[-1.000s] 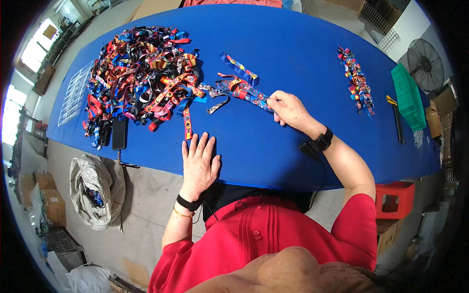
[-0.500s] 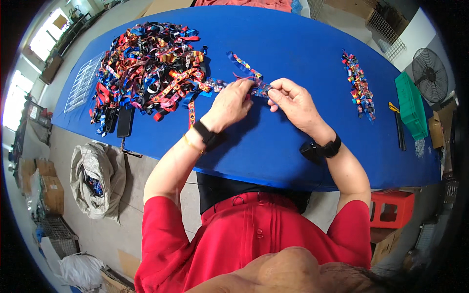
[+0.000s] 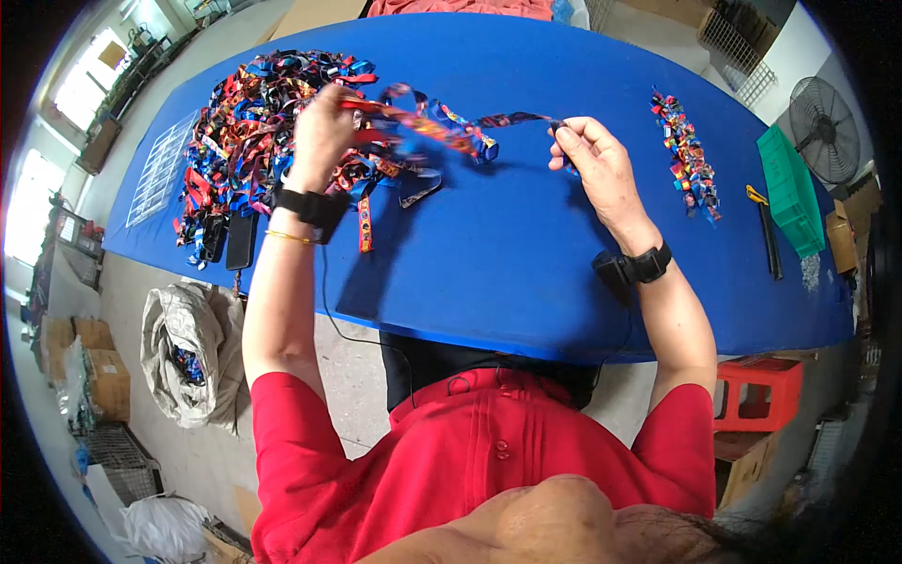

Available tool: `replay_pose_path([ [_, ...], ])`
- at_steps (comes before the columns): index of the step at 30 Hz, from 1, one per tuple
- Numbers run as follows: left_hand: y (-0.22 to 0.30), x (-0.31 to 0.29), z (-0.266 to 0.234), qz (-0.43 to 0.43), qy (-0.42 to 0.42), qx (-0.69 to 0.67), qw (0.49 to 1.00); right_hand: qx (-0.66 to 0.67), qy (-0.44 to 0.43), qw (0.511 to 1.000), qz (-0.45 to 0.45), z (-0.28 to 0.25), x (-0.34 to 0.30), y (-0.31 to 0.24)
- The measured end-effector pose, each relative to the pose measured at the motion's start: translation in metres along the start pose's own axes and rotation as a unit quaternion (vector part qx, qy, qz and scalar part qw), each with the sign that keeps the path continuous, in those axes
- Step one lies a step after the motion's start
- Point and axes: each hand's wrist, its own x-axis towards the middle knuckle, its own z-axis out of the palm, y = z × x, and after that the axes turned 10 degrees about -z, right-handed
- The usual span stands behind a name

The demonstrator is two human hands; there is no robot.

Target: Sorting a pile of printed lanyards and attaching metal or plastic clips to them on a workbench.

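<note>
Holding printed fabric straps above the blue tablecloth (image 3: pixel 526 254), the person has both arms well apart. The right hand (image 3: pixel 598 164) keeps a narrow pinch on the right end of a dark patterned strap (image 3: pixel 512 119). The left hand (image 3: pixel 321 132), at the right side of the big strap pile (image 3: pixel 240 141), is curled around a red-orange strap (image 3: pixel 437 130) that reaches right toward the dark one; how tightly it grips, I cannot tell.

The likeliest trouble is a snag: the loose straps between the hands lie close to the pile, so a looped end could hook a neighbour and drag it out or knot the lengths together. The right pinch sits at the very tip, so a tug from the left might slip it free. The thin black cable (image 3: pixel 362 336) hanging from the left wrist could also catch on the near table edge if that arm swings.

Motion blur smears the red-orange strap and hides its print. The left palm is turned away, so the number of straps in it stays uncertain. The pile's lower layers are covered, and the pinkish-red cloth (image 3: pixel 460 7) at the far side is cut off.
</note>
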Motion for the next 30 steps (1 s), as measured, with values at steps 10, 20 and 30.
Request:
replay_pose_path([
  [10, -0.103, -0.003, -0.065, -0.093, -0.106, 0.131, 0.981, -0.068, -0.041, 0.989, 0.123, -0.015, -0.020, 0.040],
  [20, -0.120, -0.002, -0.077, -0.136, 0.000, -0.045, 0.990, -0.077, -0.080, 0.976, 0.188, -0.017, -0.042, 0.061],
  [30, 0.006, -0.060, -0.018, -0.049, -0.220, -0.188, 0.956, -0.027, -0.116, 0.988, 0.096, 0.059, -0.028, 0.039],
])
